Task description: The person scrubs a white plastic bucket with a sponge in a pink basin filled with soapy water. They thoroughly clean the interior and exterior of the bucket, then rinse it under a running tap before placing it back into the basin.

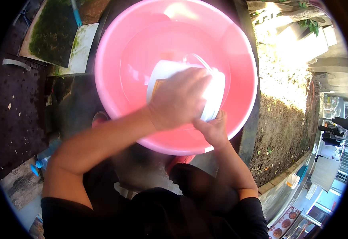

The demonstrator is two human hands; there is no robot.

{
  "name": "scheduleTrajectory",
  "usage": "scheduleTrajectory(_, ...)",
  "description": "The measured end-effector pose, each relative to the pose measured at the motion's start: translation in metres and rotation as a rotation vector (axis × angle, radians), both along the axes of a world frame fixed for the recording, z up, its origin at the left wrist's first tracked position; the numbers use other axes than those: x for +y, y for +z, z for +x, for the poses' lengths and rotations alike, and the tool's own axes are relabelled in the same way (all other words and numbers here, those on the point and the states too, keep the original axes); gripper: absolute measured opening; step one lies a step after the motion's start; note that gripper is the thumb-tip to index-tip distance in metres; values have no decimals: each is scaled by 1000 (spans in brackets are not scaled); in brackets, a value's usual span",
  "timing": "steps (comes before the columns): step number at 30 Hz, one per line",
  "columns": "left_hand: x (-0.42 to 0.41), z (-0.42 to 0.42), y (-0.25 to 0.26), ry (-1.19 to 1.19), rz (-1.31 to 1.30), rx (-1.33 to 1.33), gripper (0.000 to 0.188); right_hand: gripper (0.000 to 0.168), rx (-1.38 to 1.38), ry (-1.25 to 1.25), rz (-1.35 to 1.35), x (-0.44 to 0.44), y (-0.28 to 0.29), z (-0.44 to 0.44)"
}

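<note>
A large round pink plastic basin [174, 35] lies before me, with what looks like water in it. Over it is a white plastic bucket [162, 70], tilted on its side, with a thin handle and an orange-edged label. My right hand [214, 128] grips the bucket's rim, thumb on the near side. Across the bucket's side lies my left hand [181, 98], blurred by motion; its fingers are bent against the surface, and whether it holds anything beneath is hidden.
Left of the basin are a mossy board [53, 33], a white slab [83, 49], a dark panel with a metal handle [17, 63] and a clear bottle with a blue cap [39, 164]. Bare soil [281, 140] lies to the right, with another white bucket [292, 180] beyond.
</note>
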State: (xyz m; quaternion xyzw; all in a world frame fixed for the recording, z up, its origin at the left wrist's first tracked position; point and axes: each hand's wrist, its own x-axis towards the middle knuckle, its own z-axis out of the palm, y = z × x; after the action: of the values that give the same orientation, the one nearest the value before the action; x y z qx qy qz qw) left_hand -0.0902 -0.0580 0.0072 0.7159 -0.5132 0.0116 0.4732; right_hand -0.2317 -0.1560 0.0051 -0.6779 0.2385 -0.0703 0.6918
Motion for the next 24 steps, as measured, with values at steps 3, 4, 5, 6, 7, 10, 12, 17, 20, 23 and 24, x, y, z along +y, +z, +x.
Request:
scheduleTrajectory(3,-1,57,-8,-15,479,482,24,14,-3,191,-256,11,9,-6)
scheduleTrajectory(4,6,67,-9,-12,578,519,23,15,-33,265,-379,11,14,-3)
scheduleTrajectory(5,8,54,-11,8,433,389,27,16,-42,290,-455,8,7,-3)
scheduleTrajectory(6,10,33,-12,28,288,261,35,17,-51,315,-531,4,-2,-3)
scheduleTrajectory(7,14,11,-6,10,165,169,34,17,-46,217,-372,5,-8,-7)
scheduleTrajectory(10,11,15,-14,-54,83,160,37,15,-41,96,-189,1,-11,-11)
scheduleTrajectory(12,12,54,-32,-13,323,408,39,12,-29,220,-435,-1,-2,-11)
scheduleTrajectory(17,36,84,-51,53,292,1441,41,12,-115,370,-606,-14,-10,-8)
scheduleTrajectory(20,46,84,-61,87,170,1559,55,16,-133,417,-754,-24,-25,-4)
scheduleTrajectory(23,45,77,-63,137,104,1499,57,23,118,189,-425,-16,-16,-1)
scheduleTrajectory(24,44,72,-60,155,88,1462,56,27,163,75,-271,-13,-13,0)
